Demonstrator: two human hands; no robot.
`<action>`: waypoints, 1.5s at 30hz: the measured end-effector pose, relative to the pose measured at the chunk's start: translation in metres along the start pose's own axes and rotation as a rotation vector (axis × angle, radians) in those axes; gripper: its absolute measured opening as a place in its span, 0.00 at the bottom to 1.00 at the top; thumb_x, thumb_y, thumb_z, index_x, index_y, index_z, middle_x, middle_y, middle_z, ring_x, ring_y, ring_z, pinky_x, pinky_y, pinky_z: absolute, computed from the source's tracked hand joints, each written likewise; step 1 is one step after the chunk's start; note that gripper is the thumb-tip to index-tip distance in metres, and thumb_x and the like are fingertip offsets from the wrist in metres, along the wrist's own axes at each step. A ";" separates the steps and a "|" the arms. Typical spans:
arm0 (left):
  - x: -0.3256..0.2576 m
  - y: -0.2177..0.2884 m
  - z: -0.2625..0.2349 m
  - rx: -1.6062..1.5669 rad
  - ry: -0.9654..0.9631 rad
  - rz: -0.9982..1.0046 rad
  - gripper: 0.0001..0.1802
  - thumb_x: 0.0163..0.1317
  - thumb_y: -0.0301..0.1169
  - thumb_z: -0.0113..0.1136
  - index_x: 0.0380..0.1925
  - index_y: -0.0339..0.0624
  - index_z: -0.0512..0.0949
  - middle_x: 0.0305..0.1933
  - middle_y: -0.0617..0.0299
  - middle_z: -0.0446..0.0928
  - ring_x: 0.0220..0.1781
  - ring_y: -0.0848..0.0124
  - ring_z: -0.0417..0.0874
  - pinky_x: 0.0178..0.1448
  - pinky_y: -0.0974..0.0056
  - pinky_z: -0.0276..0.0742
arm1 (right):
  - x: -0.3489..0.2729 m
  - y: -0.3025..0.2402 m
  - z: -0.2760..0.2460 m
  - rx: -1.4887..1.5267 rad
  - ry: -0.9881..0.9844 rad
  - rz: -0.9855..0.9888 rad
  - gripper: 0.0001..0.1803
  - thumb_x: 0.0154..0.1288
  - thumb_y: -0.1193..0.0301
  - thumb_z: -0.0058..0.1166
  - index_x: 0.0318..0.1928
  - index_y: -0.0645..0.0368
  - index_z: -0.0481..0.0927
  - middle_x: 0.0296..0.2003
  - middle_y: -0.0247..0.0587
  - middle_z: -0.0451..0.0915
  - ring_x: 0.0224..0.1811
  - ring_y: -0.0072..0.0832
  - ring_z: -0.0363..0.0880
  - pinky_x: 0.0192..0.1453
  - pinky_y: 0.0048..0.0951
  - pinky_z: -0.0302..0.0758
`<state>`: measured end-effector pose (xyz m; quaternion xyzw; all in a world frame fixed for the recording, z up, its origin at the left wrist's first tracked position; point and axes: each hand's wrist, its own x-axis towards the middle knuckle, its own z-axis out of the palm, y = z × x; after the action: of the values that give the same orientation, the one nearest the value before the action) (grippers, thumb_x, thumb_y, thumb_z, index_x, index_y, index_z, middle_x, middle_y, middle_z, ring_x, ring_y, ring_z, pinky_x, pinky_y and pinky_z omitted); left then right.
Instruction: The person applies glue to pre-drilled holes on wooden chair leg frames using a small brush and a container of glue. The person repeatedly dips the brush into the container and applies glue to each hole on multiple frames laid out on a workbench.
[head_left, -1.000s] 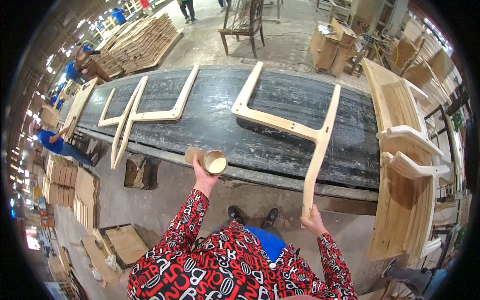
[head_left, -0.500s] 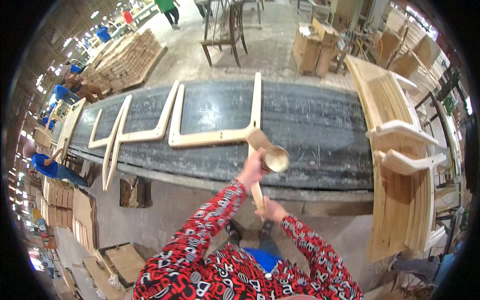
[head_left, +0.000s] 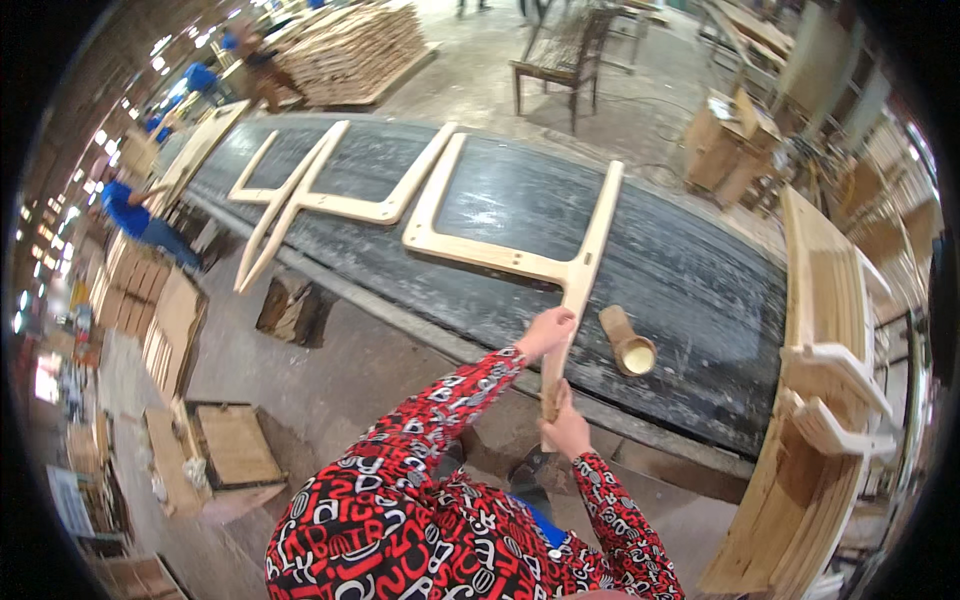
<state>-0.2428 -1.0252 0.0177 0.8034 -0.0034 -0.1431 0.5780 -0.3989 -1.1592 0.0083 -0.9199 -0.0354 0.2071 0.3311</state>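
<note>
The left hand (head_left: pixel 545 330) is closed around the long leg of the nearest wooden frame (head_left: pixel 520 250), a pale H-like piece that lies on the dark workbench (head_left: pixel 700 270). The right hand (head_left: pixel 568 428) is lower on the same leg, at the end that hangs over the bench edge; its fingers wrap the wood, though from here I cannot tell how tight the grip is. Both sleeves are red with black and white pattern.

Just beside the left hand, on the bench, lies a short wooden cylinder (head_left: pixel 628 342) with a hollow end, on its side and not touched by any hand.

Half a second ago the left hand held this cylinder above the bench; now it lies there, and the hand has gone to the frame leg. The right hand stays on the leg end.

A second frame (head_left: pixel 320 190) of similar shape lies further left on the bench. At the right edge stands a stack of wooden chair parts (head_left: pixel 830 400), and a chair (head_left: pixel 560 60) is behind the bench.
</note>
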 end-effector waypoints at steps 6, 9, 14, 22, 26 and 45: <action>-0.107 -0.089 -0.310 0.640 0.735 -0.063 0.22 0.52 0.39 0.61 0.46 0.41 0.77 0.44 0.47 0.78 0.49 0.53 0.77 0.53 0.55 0.73 | 0.028 -0.047 0.015 -0.009 0.111 0.049 0.55 0.50 0.54 0.60 0.71 0.51 0.39 0.39 0.61 0.80 0.41 0.56 0.79 0.45 0.47 0.75; -0.160 -0.140 -0.437 0.922 0.831 -0.526 0.35 0.49 0.42 0.63 0.59 0.50 0.67 0.62 0.50 0.65 0.62 0.48 0.65 0.59 0.42 0.65 | 0.046 -0.068 0.031 -0.027 0.219 0.199 0.52 0.53 0.51 0.59 0.71 0.53 0.44 0.42 0.61 0.79 0.44 0.55 0.78 0.48 0.46 0.73; -0.180 -0.217 -0.626 1.130 0.809 -0.890 0.50 0.45 0.51 0.67 0.68 0.57 0.54 0.72 0.49 0.49 0.73 0.40 0.43 0.64 0.28 0.50 | 0.074 -0.082 0.068 -0.185 0.481 0.186 0.39 0.55 0.53 0.58 0.65 0.52 0.61 0.30 0.54 0.81 0.33 0.53 0.81 0.35 0.47 0.76; -0.163 -0.343 -0.830 1.093 0.943 -0.622 0.61 0.37 0.37 0.75 0.70 0.57 0.46 0.69 0.46 0.52 0.67 0.40 0.57 0.66 0.44 0.61 | 0.139 -0.159 0.106 -0.265 0.513 0.173 0.39 0.52 0.64 0.62 0.64 0.61 0.63 0.27 0.53 0.80 0.27 0.45 0.81 0.31 0.38 0.76; -0.107 -0.348 -0.876 0.963 0.849 -0.636 0.58 0.39 0.35 0.73 0.70 0.55 0.47 0.69 0.48 0.53 0.67 0.41 0.57 0.66 0.47 0.63 | 0.152 -0.202 0.117 -0.269 0.500 0.282 0.39 0.52 0.63 0.62 0.63 0.59 0.63 0.28 0.53 0.81 0.29 0.47 0.82 0.33 0.39 0.77; 0.037 -0.139 -0.539 0.375 0.127 0.428 0.06 0.56 0.29 0.61 0.27 0.37 0.77 0.30 0.55 0.77 0.34 0.63 0.79 0.42 0.63 0.74 | 0.098 -0.162 0.025 -0.177 0.928 0.286 0.06 0.62 0.67 0.46 0.34 0.54 0.76 0.34 0.45 0.73 0.41 0.45 0.74 0.43 0.41 0.72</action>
<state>-0.1038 -0.4855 0.0365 0.8847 -0.1631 0.0358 0.4353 -0.3084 -0.9986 0.0569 -0.9353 0.2252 -0.1849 0.2006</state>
